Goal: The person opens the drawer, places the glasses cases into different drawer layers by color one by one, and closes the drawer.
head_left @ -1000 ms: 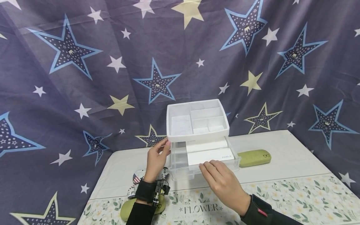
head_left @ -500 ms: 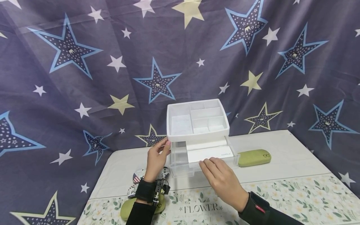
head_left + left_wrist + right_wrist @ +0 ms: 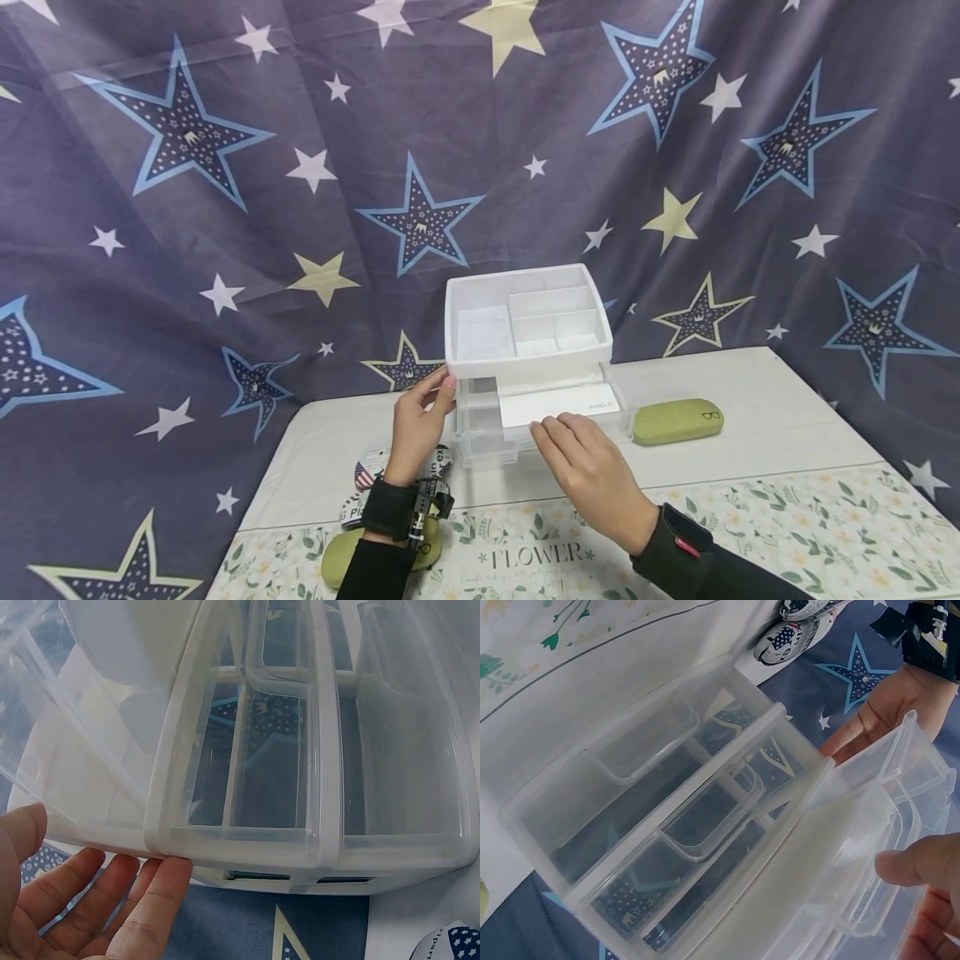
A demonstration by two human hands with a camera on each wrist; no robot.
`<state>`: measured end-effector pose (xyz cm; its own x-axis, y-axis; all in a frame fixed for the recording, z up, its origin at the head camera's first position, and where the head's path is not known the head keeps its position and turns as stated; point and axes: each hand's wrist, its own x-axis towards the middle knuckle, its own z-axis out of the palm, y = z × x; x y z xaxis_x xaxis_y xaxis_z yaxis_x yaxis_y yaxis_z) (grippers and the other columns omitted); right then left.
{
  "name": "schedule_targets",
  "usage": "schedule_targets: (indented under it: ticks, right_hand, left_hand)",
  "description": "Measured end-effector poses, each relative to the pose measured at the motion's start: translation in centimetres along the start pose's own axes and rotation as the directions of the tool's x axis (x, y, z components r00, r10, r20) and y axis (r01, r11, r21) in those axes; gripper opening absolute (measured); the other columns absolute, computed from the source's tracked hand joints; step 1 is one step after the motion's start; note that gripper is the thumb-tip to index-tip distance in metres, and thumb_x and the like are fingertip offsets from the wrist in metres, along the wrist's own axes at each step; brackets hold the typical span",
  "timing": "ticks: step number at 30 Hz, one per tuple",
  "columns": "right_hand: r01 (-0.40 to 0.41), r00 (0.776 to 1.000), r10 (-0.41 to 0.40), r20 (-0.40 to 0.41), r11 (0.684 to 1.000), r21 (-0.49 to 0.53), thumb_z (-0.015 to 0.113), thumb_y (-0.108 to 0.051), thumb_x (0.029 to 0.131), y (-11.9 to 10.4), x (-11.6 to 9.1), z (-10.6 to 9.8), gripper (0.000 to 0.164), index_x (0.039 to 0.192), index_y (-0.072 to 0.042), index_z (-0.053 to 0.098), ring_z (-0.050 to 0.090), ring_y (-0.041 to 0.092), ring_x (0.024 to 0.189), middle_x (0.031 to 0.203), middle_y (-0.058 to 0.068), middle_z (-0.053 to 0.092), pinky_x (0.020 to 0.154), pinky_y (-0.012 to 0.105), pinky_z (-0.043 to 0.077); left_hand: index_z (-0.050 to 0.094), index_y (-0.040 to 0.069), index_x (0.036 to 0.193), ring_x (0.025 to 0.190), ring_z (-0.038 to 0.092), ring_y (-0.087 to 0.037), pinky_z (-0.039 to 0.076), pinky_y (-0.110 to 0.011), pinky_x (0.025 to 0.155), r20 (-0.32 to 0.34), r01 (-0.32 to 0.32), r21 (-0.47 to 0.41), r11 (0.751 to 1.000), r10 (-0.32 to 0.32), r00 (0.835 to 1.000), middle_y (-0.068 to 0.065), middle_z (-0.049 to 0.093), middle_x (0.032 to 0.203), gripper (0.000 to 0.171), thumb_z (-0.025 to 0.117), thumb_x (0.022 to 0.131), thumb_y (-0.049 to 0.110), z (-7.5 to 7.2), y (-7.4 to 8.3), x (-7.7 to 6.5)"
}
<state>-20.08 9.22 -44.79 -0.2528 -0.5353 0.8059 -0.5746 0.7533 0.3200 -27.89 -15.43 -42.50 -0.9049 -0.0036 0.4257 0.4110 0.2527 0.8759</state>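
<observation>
A white organizer point(image 3: 529, 367) with an open compartment tray on top stands at the table's back. Its upper clear drawer point(image 3: 480, 425) sticks partly out and holds white boxes, the front one point(image 3: 558, 406) lettered. My right hand point(image 3: 592, 479) grips the drawer's front, fingers over the upper edge; in the right wrist view, the thumb point(image 3: 907, 859) lies against the front panel. My left hand point(image 3: 422, 421) touches the organizer's left side. In the left wrist view, the left fingertips point(image 3: 169, 877) rest along that side's edge. Lower clear drawers point(image 3: 259, 761) sit inside the frame.
A green glasses case point(image 3: 678, 421) lies right of the organizer. Another green case point(image 3: 341, 557) and printed, patterned cases point(image 3: 371, 467) lie by my left forearm, partly hidden. A starry curtain point(image 3: 300, 208) hangs behind the table.
The upper drawer has slid inward, carrying the white boxes farther under the top tray. My right hand has moved slightly forward with it. The left hand has kept its place.
</observation>
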Motion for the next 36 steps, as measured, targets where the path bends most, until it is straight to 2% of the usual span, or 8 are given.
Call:
schedule_targets:
  ticks: [19,26,36]
  right_hand:
    - [-0.007,1.000,0.007,0.010,1.000,-0.006,0.029,-0.003,0.112,0.9,0.6,1.2,0.042,0.119,0.007,0.070,0.064,0.032,0.099,0.108,0.017,0.069,0.090,0.039,0.059]
    - [-0.002,1.000,0.002,0.024,1.000,-0.017,0.026,-0.002,0.113,1.2,1.0,1.6,0.045,0.120,0.007,0.069,0.064,0.032,0.099,0.109,0.018,0.068,0.090,0.038,0.059]
    - [-0.002,1.000,0.002,0.020,1.000,-0.020,0.028,-0.003,0.113,1.9,1.4,2.5,0.042,0.120,0.007,0.069,0.063,0.032,0.099,0.109,0.018,0.068,0.089,0.039,0.059]
  left_hand:
    - [0.060,-0.006,0.137,0.111,0.068,-0.037,0.063,-0.024,0.086,-0.008,0.002,0.011,1.000,-0.002,1.000,-0.023,0.062,0.137,0.038,0.062,0.105,0.015,0.1,-0.2,0.0]
    - [0.063,0.003,0.137,0.110,0.069,-0.032,0.063,-0.024,0.086,-0.009,-0.008,-0.011,1.000,0.008,1.000,-0.016,0.063,0.137,0.043,0.065,0.103,0.028,0.2,-4.0,1.0]
    - [0.065,0.007,0.138,0.104,0.072,-0.028,0.064,-0.031,0.083,-0.022,0.013,0.070,0.997,-0.011,1.000,-0.011,0.065,0.137,0.047,0.065,0.102,0.038,0.1,-3.8,1.1]
